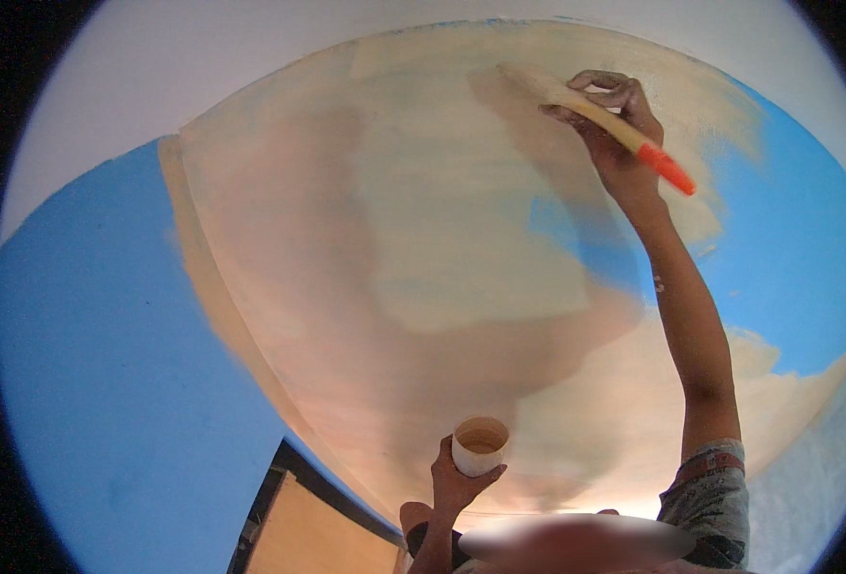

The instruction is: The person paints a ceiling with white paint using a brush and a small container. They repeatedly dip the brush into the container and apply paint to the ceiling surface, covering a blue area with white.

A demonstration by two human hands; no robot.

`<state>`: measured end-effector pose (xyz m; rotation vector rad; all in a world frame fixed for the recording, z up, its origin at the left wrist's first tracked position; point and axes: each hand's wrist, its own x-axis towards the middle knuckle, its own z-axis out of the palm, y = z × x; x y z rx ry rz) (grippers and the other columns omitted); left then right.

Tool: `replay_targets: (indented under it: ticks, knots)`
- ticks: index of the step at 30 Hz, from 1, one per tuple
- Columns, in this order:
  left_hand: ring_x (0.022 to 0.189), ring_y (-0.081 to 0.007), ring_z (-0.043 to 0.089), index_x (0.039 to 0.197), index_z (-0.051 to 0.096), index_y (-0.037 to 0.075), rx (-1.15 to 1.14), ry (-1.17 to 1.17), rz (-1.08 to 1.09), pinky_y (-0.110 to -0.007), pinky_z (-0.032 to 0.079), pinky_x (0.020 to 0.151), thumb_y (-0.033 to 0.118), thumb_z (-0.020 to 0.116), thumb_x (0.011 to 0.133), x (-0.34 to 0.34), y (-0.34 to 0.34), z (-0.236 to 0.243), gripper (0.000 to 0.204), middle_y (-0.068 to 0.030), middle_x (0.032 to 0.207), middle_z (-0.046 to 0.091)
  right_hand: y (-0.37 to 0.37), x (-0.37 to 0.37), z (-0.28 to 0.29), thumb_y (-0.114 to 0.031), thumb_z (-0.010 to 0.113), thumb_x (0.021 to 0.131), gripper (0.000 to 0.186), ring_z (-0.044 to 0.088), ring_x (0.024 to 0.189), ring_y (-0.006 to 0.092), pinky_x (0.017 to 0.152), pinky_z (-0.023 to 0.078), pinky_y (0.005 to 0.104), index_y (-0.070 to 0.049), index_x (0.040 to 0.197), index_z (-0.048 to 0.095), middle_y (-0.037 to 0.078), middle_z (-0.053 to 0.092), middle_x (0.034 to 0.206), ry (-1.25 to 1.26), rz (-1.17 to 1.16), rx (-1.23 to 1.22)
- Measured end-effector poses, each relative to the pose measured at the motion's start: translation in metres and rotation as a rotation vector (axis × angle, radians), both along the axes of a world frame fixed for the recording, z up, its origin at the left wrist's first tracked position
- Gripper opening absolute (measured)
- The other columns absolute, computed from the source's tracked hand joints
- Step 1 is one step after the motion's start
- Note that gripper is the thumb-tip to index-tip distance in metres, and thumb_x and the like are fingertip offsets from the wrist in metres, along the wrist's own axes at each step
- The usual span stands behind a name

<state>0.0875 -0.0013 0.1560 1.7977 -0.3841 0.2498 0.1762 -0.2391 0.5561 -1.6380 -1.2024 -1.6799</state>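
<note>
High up on the right, my right hand point(634, 158) is closed around a paintbrush point(600, 117) with a cream handle and an orange-red end. The brush tilts up to the left, and its bristles lie at the upper part of the wall point(442, 239), seemingly touching it. Cream paint covers most of this wall. Blue still shows in a small patch near the middle and in a broad area point(787, 268) to the right. Low down in the middle, my left hand point(454, 483) grips a white cup point(478, 462) with cream-coloured paint inside, its mouth facing up.
A blue wall point(107, 335) meets the cream one at a corner on the left, with a cream strip point(193, 239) along it. Above runs a pale ceiling point(251, 57). At the lower left is a wooden panel point(322, 531) in a dark frame. Arm shadows fall across the wall.
</note>
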Motion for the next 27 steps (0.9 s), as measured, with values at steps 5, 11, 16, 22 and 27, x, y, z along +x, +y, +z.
replay_targets:
  ticks: [5, 11, 16, 22, 27]
  knots:
    - [0.097, -0.0304, 0.068, 0.121, 0.048, 0.0, -0.005, -0.008, -0.004, -0.041, 0.056, 0.082, 0.037, 0.091, 0.057, 0.005, -0.001, -0.006, 0.086, -0.0199, 0.106, 0.067, 0.025, 0.004, -0.01, -0.008, 0.061, 0.085, 0.022, 0.068, 0.09, 0.026, 0.072, 0.058, 0.035, -0.014, 0.105, 0.055, 0.006, 0.057, 0.123, -0.232, -0.604, -0.128]
    - [0.097, -0.0297, 0.067, 0.121, 0.048, 0.0, -0.02, 0.011, 0.019, -0.041, 0.056, 0.082, 0.036, 0.091, 0.056, 0.009, -0.004, -0.019, 0.085, -0.0193, 0.106, 0.067, 0.072, 0.021, -0.017, -0.011, 0.062, 0.078, 0.027, 0.067, 0.078, 0.0231, 0.064, 0.057, 0.0344, -0.018, 0.104, 0.058, 0.002, 0.058, 0.115, -0.293, -0.717, -0.183]
    - [0.096, -0.0295, 0.068, 0.12, 0.049, 0.0, 0.004, 0.012, 0.045, -0.04, 0.056, 0.081, 0.035, 0.091, 0.056, 0.008, -0.001, -0.026, 0.084, -0.019, 0.106, 0.067, 0.103, 0.028, -0.009, -0.009, 0.065, 0.075, 0.032, 0.065, 0.069, 0.0217, 0.06, 0.056, 0.0313, -0.018, 0.105, 0.059, 0.001, 0.058, 0.104, -0.297, -0.807, -0.212]
    - [0.095, -0.0293, 0.068, 0.119, 0.049, 0.0, -0.036, -0.004, 0.028, -0.04, 0.057, 0.08, 0.035, 0.092, 0.056, 0.01, 0.001, -0.027, 0.083, -0.0192, 0.104, 0.067, 0.111, 0.048, -0.007, -0.013, 0.066, 0.075, 0.029, 0.063, 0.063, 0.0214, 0.059, 0.055, 0.0309, -0.02, 0.103, 0.058, 0.002, 0.057, 0.101, -0.387, -0.785, -0.231]
    - [0.094, -0.0286, 0.069, 0.118, 0.049, -0.001, -0.038, -0.01, 0.022, -0.04, 0.057, 0.079, 0.035, 0.092, 0.056, 0.012, 0.002, -0.032, 0.083, -0.0183, 0.103, 0.068, 0.106, 0.056, -0.006, -0.014, 0.066, 0.074, 0.03, 0.063, 0.062, 0.0208, 0.059, 0.055, 0.0309, -0.02, 0.102, 0.058, 0.002, 0.056, 0.1, -0.438, -0.769, -0.251]
